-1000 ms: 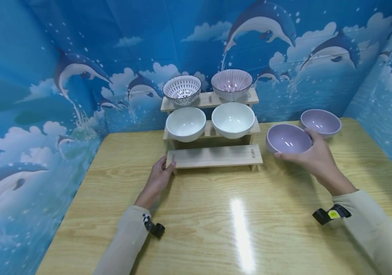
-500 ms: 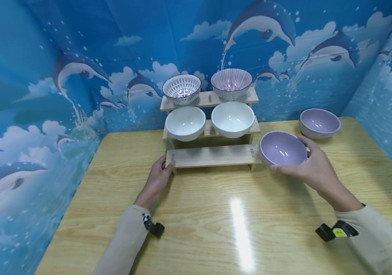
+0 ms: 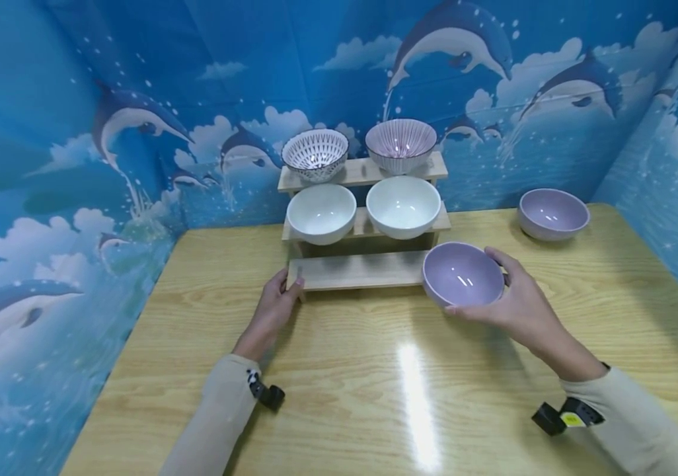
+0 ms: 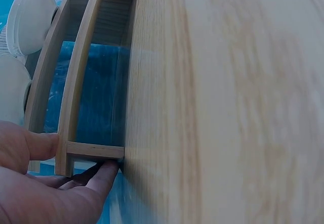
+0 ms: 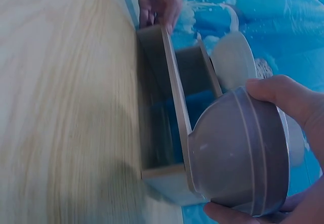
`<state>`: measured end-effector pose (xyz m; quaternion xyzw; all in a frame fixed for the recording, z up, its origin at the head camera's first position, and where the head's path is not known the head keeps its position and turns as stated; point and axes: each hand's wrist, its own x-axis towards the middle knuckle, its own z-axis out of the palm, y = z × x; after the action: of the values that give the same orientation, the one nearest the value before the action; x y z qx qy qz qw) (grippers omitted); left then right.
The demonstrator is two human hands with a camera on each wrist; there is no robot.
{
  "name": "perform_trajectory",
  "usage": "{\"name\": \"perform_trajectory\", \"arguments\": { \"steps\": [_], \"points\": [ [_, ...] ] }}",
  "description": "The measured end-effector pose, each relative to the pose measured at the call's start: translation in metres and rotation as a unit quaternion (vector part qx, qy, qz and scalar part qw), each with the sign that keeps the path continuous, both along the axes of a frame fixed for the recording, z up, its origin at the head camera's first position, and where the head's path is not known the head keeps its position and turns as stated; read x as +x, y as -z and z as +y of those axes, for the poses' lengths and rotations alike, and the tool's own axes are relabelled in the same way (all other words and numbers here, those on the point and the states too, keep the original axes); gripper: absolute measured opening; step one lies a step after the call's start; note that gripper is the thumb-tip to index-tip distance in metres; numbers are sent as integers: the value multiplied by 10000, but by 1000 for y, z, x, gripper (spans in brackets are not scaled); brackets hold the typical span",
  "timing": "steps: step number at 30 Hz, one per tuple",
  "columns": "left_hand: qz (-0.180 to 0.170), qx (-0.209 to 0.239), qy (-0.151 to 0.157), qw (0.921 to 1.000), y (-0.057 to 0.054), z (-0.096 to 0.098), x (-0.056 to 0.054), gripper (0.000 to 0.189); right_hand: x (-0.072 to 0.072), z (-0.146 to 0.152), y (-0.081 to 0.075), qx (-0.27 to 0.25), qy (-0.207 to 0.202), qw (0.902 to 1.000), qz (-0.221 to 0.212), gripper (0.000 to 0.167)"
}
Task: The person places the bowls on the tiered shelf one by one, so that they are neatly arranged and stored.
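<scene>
My right hand holds a purple bowl by its rim and side, mouth up and tilted toward me. The bowl is over the right end of the lowest step of a wooden tiered stand; whether its foot touches the step I cannot tell. At the step's left end my left hand grips the stand, thumb on top and fingers against the leg. Two white bowls sit on the middle step. Up on the top step are a black-and-white patterned bowl and a purple-striped bowl.
A second purple bowl stands on the wooden table at the back right. Blue curtains with dolphins enclose the table at the back and sides. A bright reflection lies on the tabletop in front of the stand.
My right hand has carried the purple bowl left and toward me, from beside the other purple bowl to the right end of the lowest step. The left hand has stayed in place.
</scene>
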<state>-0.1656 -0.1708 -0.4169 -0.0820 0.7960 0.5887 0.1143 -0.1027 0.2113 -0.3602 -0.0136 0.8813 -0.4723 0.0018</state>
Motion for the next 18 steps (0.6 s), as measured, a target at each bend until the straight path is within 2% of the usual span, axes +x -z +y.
{"name": "perform_trajectory", "arguments": {
  "steps": [8, 18],
  "points": [
    [-35, -23, 31, 10000, 1, -1, 0, 68, -1, -24, 5, -168, -381, 9991, 88, 121],
    [-20, 1, 31, 10000, 0, -2, 0, 69, -11, -55, 11, -182, -706, 9962, 467, 120]
  ]
}}
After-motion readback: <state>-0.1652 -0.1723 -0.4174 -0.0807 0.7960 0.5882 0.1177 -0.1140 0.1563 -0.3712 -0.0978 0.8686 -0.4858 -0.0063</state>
